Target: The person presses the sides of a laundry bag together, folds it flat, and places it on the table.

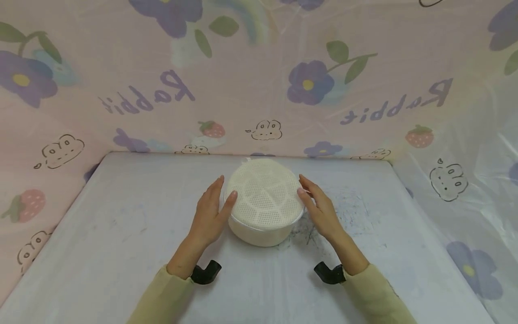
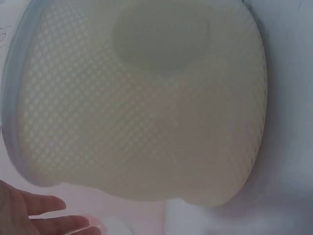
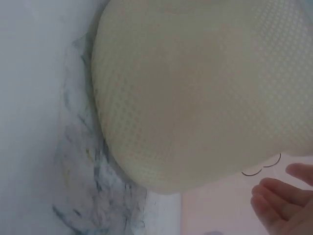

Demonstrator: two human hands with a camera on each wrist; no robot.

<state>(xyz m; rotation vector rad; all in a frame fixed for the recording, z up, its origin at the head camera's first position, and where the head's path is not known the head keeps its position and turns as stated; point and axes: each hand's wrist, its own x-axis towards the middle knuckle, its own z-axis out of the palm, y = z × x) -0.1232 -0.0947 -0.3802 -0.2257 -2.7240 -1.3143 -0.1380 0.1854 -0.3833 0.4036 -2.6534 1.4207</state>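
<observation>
Nearest: pale sleeves, black fittings at the wrists. Left hand and right hand flank a drum-shaped white mesh bag, fingers loosely extended, grasping nothing; thumb contact cannot be confirmed. Bag sits upright on the white table. Behind: flower-printed sheeting.

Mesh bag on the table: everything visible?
The cream-white mesh bag is drum-shaped, apparently soft fabric: perforated top patterned with paler lines, smooth pale rim, small tab at the far left edge. It stands upright on the white table. The left-hand grip and right-hand grip flank it; contact is unclear.
</observation>
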